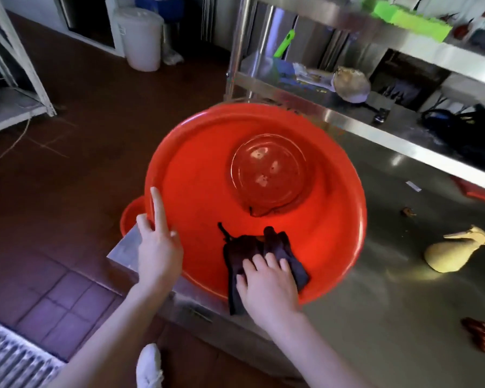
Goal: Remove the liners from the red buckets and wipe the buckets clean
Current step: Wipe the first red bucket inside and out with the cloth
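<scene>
The red bucket (202, 191) overhangs the worktop (389, 289) corner. The left hand (157, 245) grip seems clamped on its rim, while the right hand (269, 284) presses the dark cloth (235, 247) flat-fingered. Hard wiping could tip it off.

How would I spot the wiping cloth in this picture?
Find the big red bucket at the corner of the steel counter. On its near inner wall lies a dark cloth, pressed by the right hand. It is the only crumpled fabric inside the red.
</scene>
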Demonstrator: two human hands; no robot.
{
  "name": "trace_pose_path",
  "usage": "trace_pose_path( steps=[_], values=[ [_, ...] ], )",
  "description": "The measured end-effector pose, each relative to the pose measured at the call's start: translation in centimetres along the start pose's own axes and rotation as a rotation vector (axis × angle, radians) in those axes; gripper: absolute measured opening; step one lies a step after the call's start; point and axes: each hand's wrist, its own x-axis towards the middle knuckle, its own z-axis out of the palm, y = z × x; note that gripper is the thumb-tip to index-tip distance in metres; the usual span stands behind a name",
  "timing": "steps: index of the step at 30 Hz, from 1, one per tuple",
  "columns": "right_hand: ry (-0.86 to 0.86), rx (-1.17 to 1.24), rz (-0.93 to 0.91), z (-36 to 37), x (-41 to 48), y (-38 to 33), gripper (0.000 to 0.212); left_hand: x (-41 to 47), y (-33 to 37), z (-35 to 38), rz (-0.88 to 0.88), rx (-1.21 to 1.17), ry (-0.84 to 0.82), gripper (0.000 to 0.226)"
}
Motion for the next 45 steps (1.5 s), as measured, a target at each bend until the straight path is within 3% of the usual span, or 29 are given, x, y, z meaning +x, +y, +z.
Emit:
trace_pose_path(
  steps=[3,11,17,20,24,26,30,33,38,41,45],
  values=[
    [-0.053,-0.038,0.015,2.7,2.0,1.2,0.061,0.8,-2.7,2.3,-0.029,-0.027,0.016,0.092],
    [-0.248,-0.087,0.084,6.5,7.7,2.4,0.069,1.4,-6.7,7.3,-0.032,-0.112,0.072,0.098],
    [-0.148,-0.195,0.212,7.4,13.5,3.0,0.081,2.0,-8.9,8.5,0.08,-0.23,0.055,0.101],
    [-0.214,-0.229,0.38,7.2,18.6,4.3,0.085,2.3,-9.6,9.2,0.077,-0.306,0.029,0.097],
    [-0.229,-0.174,0.473,7.4,23.5,4.2,0.073,2.6,-9.5,10.0,0.04,-0.33,0.032,0.091],
    [-0.222,-0.124,0.43,7.7,23.5,2.9,0.066,2.9,-9.1,10.4,0.001,-0.321,0.045,0.09],
    [-0.035,-0.047,0.085,9.5,16.8,-3.1,0.067,3.0,-9.0,10.4,-0.041,-0.329,0.039,0.088],
    [0.019,0.11,0.008,10.2,11.6,-6.8,0.063,3.1,-9.1,10.2,-0.021,-0.351,0.002,0.082],
    [0.027,-0.052,0.23,9.9,17.1,-3.5,0.06,3.2,-9.3,9.8,-0.005,-0.392,-0.017,0.075],
    [-0.049,0.075,0.425,8.7,23.1,-0.7,0.057,3.1,-9.6,9.8,0.014,-0.409,-0.031,0.079],
    [-0.099,0.176,0.455,7.7,26.9,0.6,0.058,3.5,-9.9,10.4,0.039,-0.389,-0.068,0.082]
  ],
)
